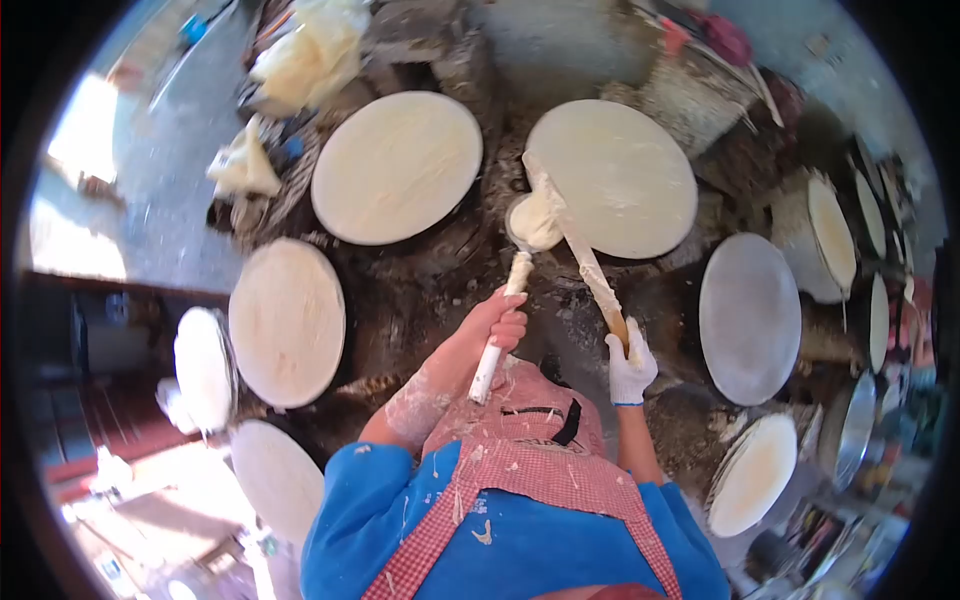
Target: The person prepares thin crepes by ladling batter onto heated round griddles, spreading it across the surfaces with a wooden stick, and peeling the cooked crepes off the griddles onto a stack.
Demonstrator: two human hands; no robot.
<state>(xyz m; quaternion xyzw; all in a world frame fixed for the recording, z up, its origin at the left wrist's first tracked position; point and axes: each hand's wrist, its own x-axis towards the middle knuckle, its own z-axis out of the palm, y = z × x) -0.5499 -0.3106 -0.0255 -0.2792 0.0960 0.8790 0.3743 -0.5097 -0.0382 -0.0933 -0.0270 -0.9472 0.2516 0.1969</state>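
My bare left hand (497,322) is wrapped round the white handle of a ladle (487,368). Pale batter (540,222) fills the ladle's bowl, which is at the near left edge of a round griddle (612,178) with a pale layer on it. In a white glove, my right hand (631,368) grips a long batter-coated scraper (590,268). Its blade slants up to the left and touches the batter at the ladle. Another round griddle (397,168), also with a pale layer, lies left of the ladle.
More round plates stand around me: one at the left (287,323), one at the lower left (277,482), a bare grey one at the right (750,318). Stacked pale rounds (754,476) are at the lower right. Crumpled yellowish plastic (312,55) lies at the upper left.
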